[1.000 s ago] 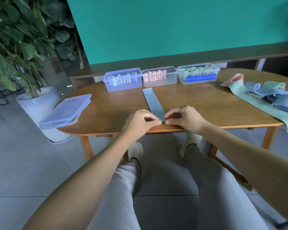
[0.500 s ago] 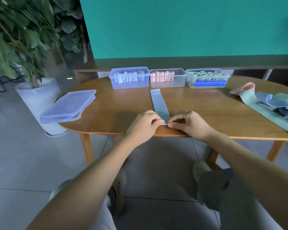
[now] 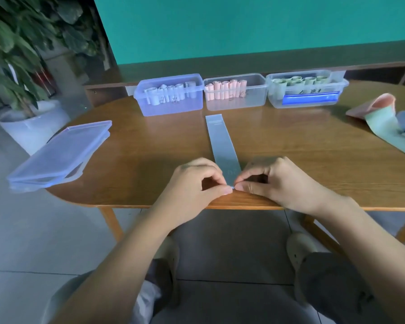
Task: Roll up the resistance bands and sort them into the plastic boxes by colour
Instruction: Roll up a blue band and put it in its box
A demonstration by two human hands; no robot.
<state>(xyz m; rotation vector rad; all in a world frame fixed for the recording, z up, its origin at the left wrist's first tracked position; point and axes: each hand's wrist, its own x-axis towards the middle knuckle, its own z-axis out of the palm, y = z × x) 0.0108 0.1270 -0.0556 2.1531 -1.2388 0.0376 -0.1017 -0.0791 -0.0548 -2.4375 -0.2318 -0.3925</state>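
Blue band (image 3: 221, 141) flat on table (image 3: 150, 146), near end pinched between both hands (image 3: 230, 183).

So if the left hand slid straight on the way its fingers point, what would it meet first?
The left hand points right across the flat blue resistance band; it would almost immediately meet the right hand fingertips.

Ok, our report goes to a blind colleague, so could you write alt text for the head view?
Both hands, left and right, pinch the near end of a blue band lying flat on a wooden table. Behind it stand three boxes of rolled bands: blue, pink, green. Loose bands lie right, lids left.
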